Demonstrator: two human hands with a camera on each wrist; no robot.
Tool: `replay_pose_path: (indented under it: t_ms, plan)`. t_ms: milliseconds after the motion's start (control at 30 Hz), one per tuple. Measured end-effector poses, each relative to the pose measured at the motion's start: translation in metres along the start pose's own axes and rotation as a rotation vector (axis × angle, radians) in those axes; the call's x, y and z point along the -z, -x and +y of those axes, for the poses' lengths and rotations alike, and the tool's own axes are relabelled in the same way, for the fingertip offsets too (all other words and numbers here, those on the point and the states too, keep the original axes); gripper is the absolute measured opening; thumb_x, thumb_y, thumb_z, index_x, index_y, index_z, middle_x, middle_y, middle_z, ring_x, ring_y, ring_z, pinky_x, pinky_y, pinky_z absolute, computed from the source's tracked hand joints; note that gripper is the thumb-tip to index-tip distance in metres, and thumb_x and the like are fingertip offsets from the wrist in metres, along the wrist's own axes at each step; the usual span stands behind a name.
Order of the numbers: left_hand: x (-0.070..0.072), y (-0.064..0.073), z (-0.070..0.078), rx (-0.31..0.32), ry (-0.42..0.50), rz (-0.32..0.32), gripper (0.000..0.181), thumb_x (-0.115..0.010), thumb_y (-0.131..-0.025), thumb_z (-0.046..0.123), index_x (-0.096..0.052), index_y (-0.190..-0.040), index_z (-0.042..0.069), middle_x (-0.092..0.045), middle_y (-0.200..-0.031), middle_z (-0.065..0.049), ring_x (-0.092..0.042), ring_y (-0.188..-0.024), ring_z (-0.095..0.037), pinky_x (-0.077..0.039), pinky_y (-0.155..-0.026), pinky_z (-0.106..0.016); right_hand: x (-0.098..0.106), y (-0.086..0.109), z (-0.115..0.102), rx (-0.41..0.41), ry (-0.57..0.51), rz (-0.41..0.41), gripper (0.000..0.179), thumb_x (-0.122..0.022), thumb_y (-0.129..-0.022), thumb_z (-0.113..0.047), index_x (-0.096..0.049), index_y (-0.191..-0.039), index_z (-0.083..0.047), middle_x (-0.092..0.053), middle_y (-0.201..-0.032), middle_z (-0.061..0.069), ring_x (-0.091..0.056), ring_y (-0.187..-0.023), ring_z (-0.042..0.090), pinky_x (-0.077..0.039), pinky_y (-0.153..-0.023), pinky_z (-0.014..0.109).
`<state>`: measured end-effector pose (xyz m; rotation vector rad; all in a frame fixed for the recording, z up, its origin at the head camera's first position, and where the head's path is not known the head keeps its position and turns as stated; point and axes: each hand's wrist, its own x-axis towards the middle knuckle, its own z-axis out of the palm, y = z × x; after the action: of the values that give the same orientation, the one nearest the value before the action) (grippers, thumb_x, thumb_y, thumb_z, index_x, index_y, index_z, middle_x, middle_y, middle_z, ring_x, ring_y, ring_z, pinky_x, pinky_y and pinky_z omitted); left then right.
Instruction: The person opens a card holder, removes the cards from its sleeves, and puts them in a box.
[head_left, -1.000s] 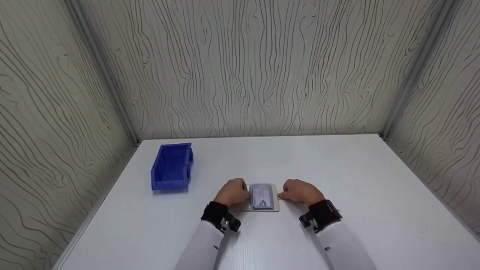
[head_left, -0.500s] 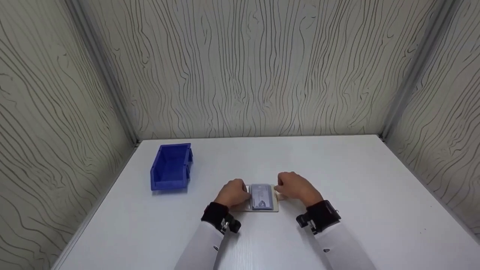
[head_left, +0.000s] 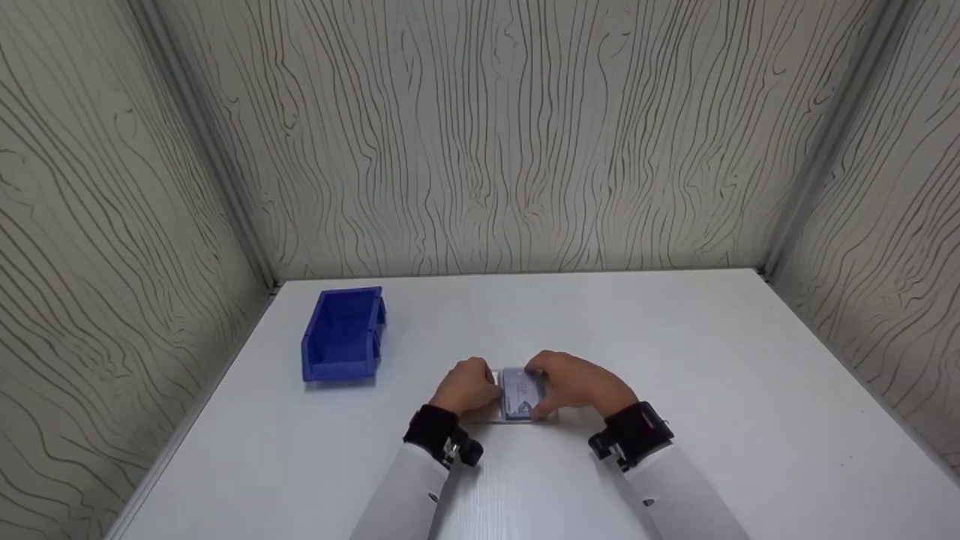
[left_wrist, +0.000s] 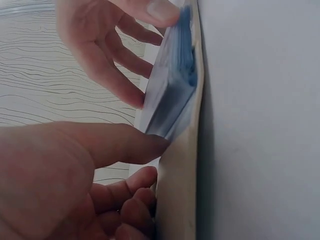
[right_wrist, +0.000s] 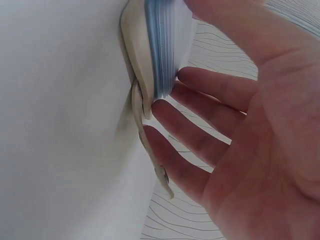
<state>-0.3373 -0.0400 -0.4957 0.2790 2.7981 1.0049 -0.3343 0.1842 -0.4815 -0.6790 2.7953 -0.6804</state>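
A small card holder (head_left: 519, 394) lies spread on the white table, its stack of clear bluish sleeves (right_wrist: 162, 45) on a cream cover (left_wrist: 177, 195). My left hand (head_left: 465, 386) holds its left part. In the left wrist view, that thumb presses by the sleeves' inner edge while the other fingers curl at the cover. From the right, my right hand (head_left: 577, 382) spans the sleeves, thumb at the near corner and forefinger at the far one. Its other fingers touch the outer edge, above a cream strap (right_wrist: 150, 145) seen in the right wrist view.
A blue plastic bin (head_left: 343, 334) stands at the table's back left. Wood-grain patterned panels (head_left: 480, 135) enclose the table (head_left: 675, 322) at the back and both sides.
My right hand has let go of the strap on the right, moved left over the cover and spread its thumb and fingers across the sleeves. The left hand has stayed in place.
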Motion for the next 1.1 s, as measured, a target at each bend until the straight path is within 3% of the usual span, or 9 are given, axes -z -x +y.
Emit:
replay_pose_path:
  t_ms: [133, 400, 633, 900, 1100]
  plan:
    - [0.0007, 0.0015, 0.0035, 0.012, 0.018, 0.012, 0.006, -0.073, -0.090, 0.008, -0.069, -0.089, 0.004, -0.064, -0.082, -0.004, -0.056, -0.072, -0.018, -0.041, -0.062, -0.030, 0.0006, 0.0002, -0.0013, -0.005, 0.010, -0.003, 0.078, -0.100, -0.076, -0.026, -0.066, -0.142, -0.001, -0.070, -0.141, 0.014, -0.065, -0.122, 0.025, -0.054, -0.113, 0.051]
    - [-0.0014, -0.0013, 0.0048, 0.043, 0.200, 0.030, 0.013, -0.072, -0.091, 0.008, -0.078, -0.097, -0.001, -0.072, -0.086, -0.005, -0.061, -0.072, -0.015, -0.046, -0.062, -0.024, -0.0007, -0.0002, -0.0033, -0.005, 0.010, 0.007, 0.077, -0.100, -0.077, -0.026, -0.066, -0.141, -0.001, -0.071, -0.140, 0.012, -0.065, -0.121, 0.024, -0.054, -0.112, 0.051]
    - [-0.0030, -0.0028, 0.0002, 0.037, 0.343, 0.004, 0.018, -0.072, -0.093, 0.007, -0.078, -0.104, -0.006, -0.079, -0.091, -0.011, -0.071, -0.070, -0.014, -0.059, -0.064, -0.026, -0.0027, -0.0017, -0.0032, 0.005, 0.023, 0.006, 0.075, -0.098, -0.080, -0.027, -0.066, -0.143, -0.004, -0.070, -0.142, 0.011, -0.063, -0.123, 0.024, -0.054, -0.112, 0.052]
    - [-0.0042, -0.0039, -0.0011, 0.078, 0.420, -0.013, 0.018, -0.072, -0.096, 0.003, -0.077, -0.110, -0.007, -0.079, -0.097, -0.014, -0.072, -0.074, -0.014, -0.063, -0.069, -0.027, -0.0013, 0.0013, -0.0048, 0.049, 0.068, 0.012, 0.073, -0.097, -0.081, -0.028, -0.066, -0.142, -0.002, -0.070, -0.141, 0.012, -0.063, -0.124, 0.027, -0.054, -0.112, 0.052]
    - [-0.0054, -0.0060, -0.0010, 0.102, 0.399, -0.017, 0.016, -0.073, -0.099, 0.003, -0.077, -0.111, -0.005, -0.078, -0.097, -0.012, -0.072, -0.075, -0.013, -0.061, -0.069, -0.026, -0.0012, 0.0020, -0.0052, 0.034, 0.062, 0.012, 0.074, -0.097, -0.081, -0.029, -0.066, -0.143, -0.003, -0.070, -0.142, 0.012, -0.063, -0.125, 0.027, -0.054, -0.113, 0.052]
